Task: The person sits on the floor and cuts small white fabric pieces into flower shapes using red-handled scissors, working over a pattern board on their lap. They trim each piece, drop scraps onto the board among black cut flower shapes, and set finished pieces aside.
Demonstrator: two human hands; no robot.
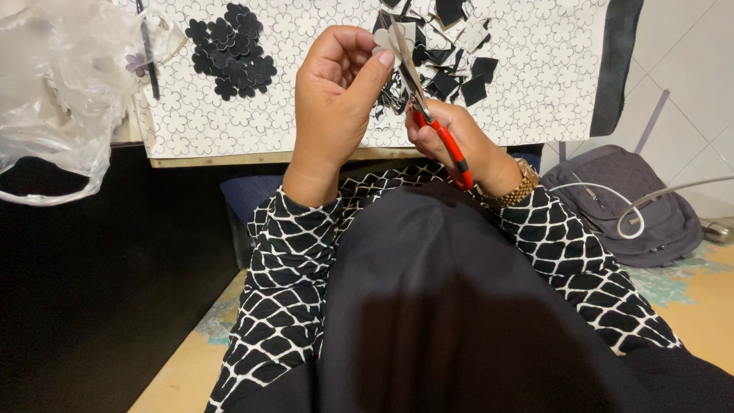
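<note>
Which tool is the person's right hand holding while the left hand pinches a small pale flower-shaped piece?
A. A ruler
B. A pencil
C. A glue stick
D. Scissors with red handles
D: the right hand grips scissors with red handles, their blades meeting the flower-shaped piece pinched in the left hand.

A white sheet with a flower pattern (321,115) covers the table (252,159). On it lie a heap of black flower shapes (232,50) and a pile of black and white scraps (451,46). A clear plastic bag (57,84) rests at the left.
</note>
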